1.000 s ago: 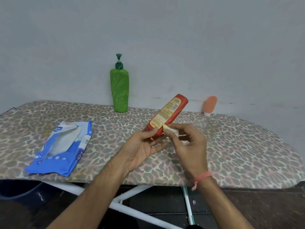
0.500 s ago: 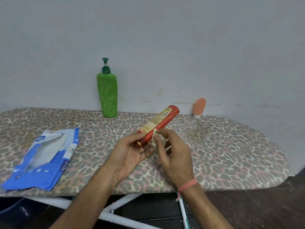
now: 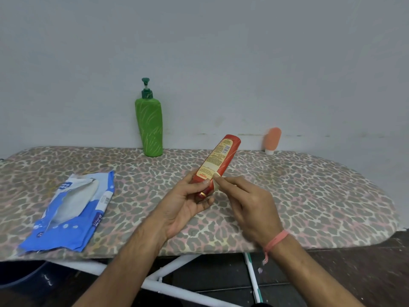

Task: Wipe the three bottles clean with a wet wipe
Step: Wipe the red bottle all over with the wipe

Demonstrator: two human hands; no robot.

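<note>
The person is working on the red bottle (image 3: 218, 163), which looks like the first or second of the three; nothing in view is showing whether any bottle is already clean. The green pump bottle (image 3: 149, 126) is standing upright at about eleven o'clock from the hands, against the wall, and the small orange bottle (image 3: 273, 140) is standing cap-down at about one o'clock, also by the wall; neither is being touched, so both probably remain to be wiped.

The left hand (image 3: 188, 201) is gripping the cap end of the red bottle, thumb on top and fingers curled beneath, and is holding it above the ironing board (image 3: 309, 196) with its base pointing toward one o'clock. The right hand (image 3: 250, 203) is pinching a small folded wet wipe (image 3: 215, 181) between thumb and forefinger, pressing it against the bottle's lower side beside the label.

The red bottle is looking slim, glossy, with a yellow printed label facing up. The blue wipes pack (image 3: 73, 209) is lying open at nine o'clock on the board.
</note>
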